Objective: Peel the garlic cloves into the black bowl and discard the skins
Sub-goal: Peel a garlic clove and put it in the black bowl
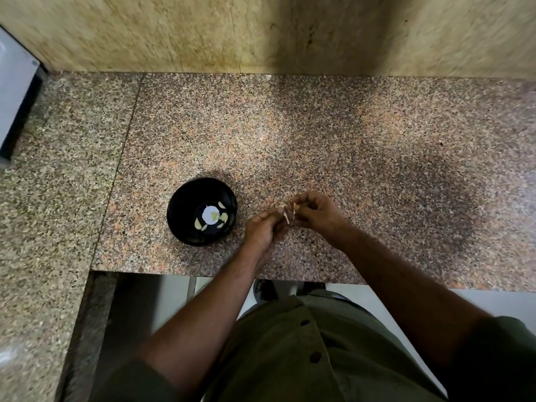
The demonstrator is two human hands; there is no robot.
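Note:
A black bowl [185,224] stands on the speckled granite counter [319,146], left of my hands. Several pale peeled garlic cloves [223,217] lie in its bottom. Just right of the bowl, my left hand [262,227] and my right hand [314,211] meet above the counter. Both pinch a garlic clove [290,213] between their fingertips. Thin strips of papery skin stick out from it. The clove itself is mostly hidden by my fingers.
A tan stone wall [261,33] rises behind the counter. A white and dark appliance [14,91] stands at the far left. The counter's front edge [203,273] runs just below my wrists, with a step down on the left.

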